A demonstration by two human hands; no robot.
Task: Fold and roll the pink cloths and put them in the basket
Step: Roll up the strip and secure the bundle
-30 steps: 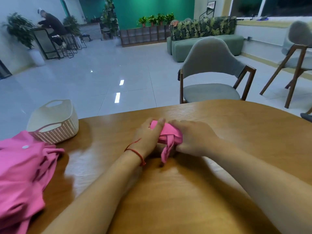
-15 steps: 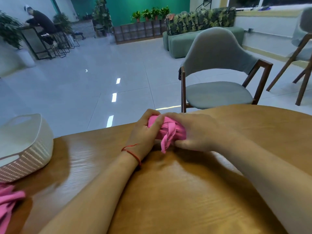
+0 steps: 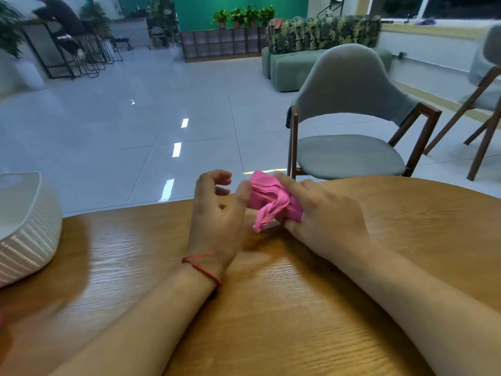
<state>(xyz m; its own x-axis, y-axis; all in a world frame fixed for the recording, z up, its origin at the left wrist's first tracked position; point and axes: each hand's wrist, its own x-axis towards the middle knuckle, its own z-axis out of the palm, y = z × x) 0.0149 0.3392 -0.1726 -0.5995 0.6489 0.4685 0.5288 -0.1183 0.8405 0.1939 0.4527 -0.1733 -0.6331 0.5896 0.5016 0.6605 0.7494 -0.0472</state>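
A rolled pink cloth (image 3: 267, 198) sits near the far edge of the wooden table (image 3: 298, 308), with a loose strip hanging off its front. My right hand (image 3: 322, 213) grips the roll from the right, fingers curled over its top. My left hand (image 3: 217, 210) is beside it on the left, fingers loosely curled and lifted off the cloth; only the thumb tip touches the roll's left end. A red string circles my left wrist. The white woven basket (image 3: 27, 229) stands at the table's left edge, partly out of view.
A grey chair with wooden legs (image 3: 349, 118) stands just beyond the table's far edge. Another chair (image 3: 485, 85) is at the far right. A green sofa (image 3: 298, 66) and a seated person (image 3: 59, 20) are far back across the tiled floor.
My left hand has come off the roll and its fingers have spread, while my right hand keeps its hold. The view has turned right and up, so the pink pile at left has left view.
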